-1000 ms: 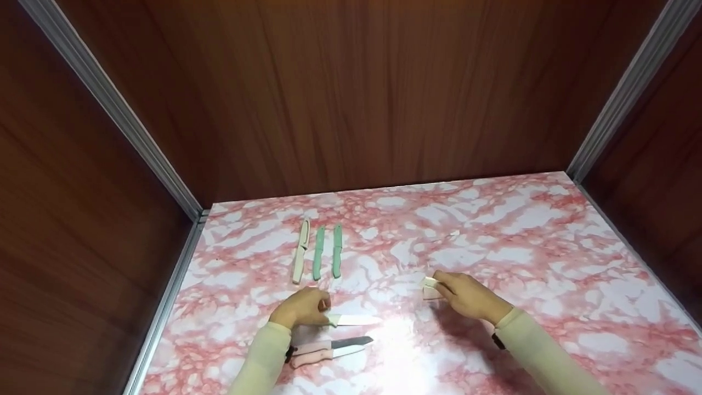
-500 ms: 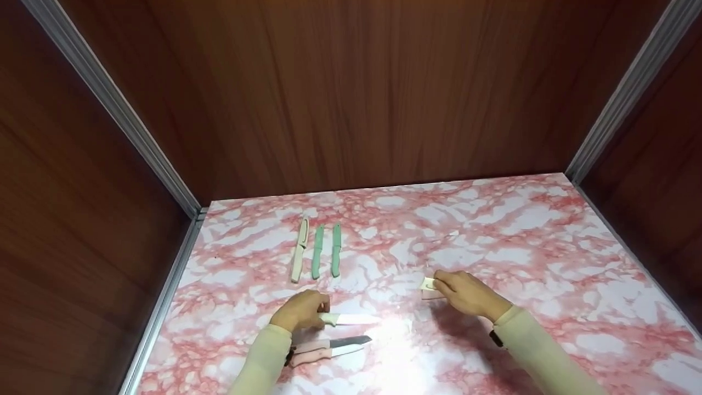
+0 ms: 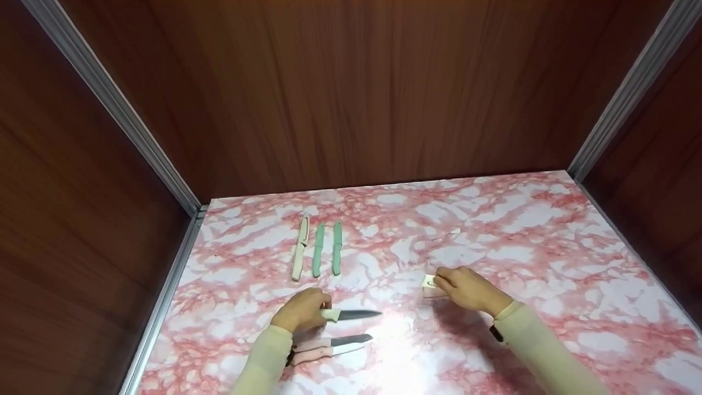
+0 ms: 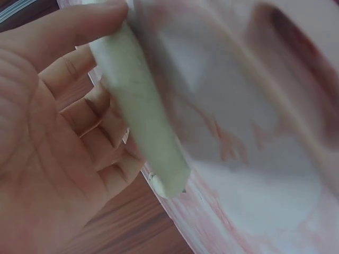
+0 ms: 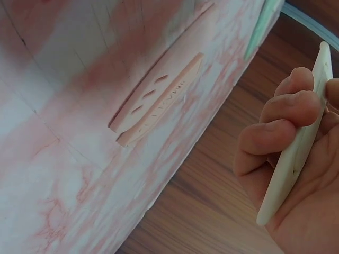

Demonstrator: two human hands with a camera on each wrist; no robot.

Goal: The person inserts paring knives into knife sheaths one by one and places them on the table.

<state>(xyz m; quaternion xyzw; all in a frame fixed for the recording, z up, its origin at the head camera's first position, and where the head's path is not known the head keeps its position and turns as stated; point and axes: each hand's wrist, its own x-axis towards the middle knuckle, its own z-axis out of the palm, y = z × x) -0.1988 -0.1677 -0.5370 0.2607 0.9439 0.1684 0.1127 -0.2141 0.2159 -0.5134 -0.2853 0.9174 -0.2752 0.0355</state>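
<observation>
My left hand (image 3: 300, 311) pinches the cream handle of a small knife (image 3: 359, 314), whose blade points right in the head view. In the left wrist view the knife's handle (image 4: 140, 106) lies between thumb and fingers; its blade is hard to make out. My right hand (image 3: 470, 288) grips a cream knife sheath (image 3: 429, 281). The right wrist view shows fingers curled round this sheath (image 5: 296, 153). Two pink sheaths (image 5: 159, 95) lie on the table near that hand. Just below my left hand are two pink-handled knives (image 3: 312, 355), unsheathed, one blade dark and one pale.
One cream sheathed knife (image 3: 300, 249) and two green sheathed knives (image 3: 318, 250) lie side by side at the back left. The table (image 3: 521, 236) has a red-and-white marbled top. Brown wood-grain panels (image 3: 384, 99) enclose its back and sides.
The knife in my left hand has risen slightly and turned, so its blade went from bright to dark. My right hand keeps the sheath in nearly the same place.
</observation>
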